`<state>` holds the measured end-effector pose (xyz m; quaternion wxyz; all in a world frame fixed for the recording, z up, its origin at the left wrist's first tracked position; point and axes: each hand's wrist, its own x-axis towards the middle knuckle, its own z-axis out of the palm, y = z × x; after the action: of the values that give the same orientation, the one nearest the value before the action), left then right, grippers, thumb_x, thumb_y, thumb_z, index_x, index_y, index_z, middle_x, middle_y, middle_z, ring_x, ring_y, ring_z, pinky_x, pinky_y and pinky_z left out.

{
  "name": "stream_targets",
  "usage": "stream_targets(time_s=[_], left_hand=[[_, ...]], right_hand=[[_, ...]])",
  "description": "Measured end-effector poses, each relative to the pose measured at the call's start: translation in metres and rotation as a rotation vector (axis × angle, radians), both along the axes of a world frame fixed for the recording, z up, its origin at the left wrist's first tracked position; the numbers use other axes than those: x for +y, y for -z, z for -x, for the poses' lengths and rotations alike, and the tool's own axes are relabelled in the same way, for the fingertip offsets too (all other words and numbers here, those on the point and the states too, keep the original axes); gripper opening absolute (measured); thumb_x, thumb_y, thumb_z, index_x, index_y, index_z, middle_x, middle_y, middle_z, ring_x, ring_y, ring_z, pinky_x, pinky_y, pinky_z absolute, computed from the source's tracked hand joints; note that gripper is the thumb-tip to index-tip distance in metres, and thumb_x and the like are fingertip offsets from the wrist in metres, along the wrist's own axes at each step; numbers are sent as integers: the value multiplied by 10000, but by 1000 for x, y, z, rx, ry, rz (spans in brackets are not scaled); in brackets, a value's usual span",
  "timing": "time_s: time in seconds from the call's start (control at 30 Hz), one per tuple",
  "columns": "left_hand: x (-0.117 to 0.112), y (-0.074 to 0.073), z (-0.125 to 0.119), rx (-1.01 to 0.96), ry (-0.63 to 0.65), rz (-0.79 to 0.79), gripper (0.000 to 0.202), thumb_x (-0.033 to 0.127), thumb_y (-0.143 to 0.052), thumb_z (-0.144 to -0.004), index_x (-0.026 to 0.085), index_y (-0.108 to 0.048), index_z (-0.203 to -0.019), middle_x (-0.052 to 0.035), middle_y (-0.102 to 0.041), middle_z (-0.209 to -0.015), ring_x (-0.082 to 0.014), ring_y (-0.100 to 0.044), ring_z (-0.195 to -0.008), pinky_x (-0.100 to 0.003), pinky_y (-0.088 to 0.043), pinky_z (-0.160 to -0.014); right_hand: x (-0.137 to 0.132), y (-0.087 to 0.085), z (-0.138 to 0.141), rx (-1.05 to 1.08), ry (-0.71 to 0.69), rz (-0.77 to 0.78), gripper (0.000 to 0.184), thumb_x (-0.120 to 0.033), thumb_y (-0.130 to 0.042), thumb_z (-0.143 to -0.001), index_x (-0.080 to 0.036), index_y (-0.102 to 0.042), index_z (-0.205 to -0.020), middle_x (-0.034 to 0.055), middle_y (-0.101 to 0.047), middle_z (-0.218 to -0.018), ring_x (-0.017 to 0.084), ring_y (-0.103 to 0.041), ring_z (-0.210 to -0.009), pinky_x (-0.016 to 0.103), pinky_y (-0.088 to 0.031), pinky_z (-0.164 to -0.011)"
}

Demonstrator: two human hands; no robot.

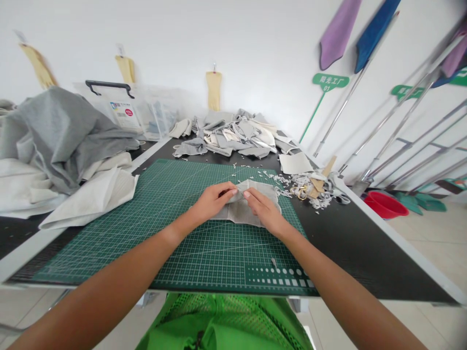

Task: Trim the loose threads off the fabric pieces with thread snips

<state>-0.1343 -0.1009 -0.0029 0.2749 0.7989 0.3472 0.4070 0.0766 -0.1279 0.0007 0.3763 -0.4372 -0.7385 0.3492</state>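
Observation:
A small piece of grey fabric [241, 212] lies creased on the green cutting mat [175, 189]. My left hand [216, 198] pinches its upper middle between thumb and fingers. Just to the right, my right hand [260, 204] is closed on the same fabric, thumb and index finger pressed together. The two sets of fingertips nearly meet, and whatever small detail sits between them is hidden. Part of the fabric is covered by both hands.
Grey and white cloth [69, 136] is heaped on the left, before a clear plastic box [124, 112]. Fabric scraps [233, 133] pile up at the back. Small clippings [310, 189] and a beige square [295, 163] lie right. A red basin [386, 204] stands on the floor.

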Motion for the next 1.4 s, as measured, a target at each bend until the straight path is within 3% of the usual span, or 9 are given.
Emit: stream_targets(time_s=[0.33,1.4], left_hand=[[-1,1,0,-11,5,13,325,414,-465,-1006,199,-708,-1032,-32,-715,-990,-180,-634,-912,-293,-476,-860],[1,8,1,25,4,13,320,419,-470,-996,207,-708,-968,-26,-726,-975,-186,-646,-900,-296,-472,-832]], right_hand=[[0,-2,2,-149,3,-114,342,-519,-358,-1052,-253,-566,-997,-10,-607,-888,170,-568,-851,293,-431,-792],[4,3,-2,-307,-4,-216,288,-481,-343,-1063,-264,-531,-1033,-5,-606,-844,186,-591,-773,300,-403,-715]])
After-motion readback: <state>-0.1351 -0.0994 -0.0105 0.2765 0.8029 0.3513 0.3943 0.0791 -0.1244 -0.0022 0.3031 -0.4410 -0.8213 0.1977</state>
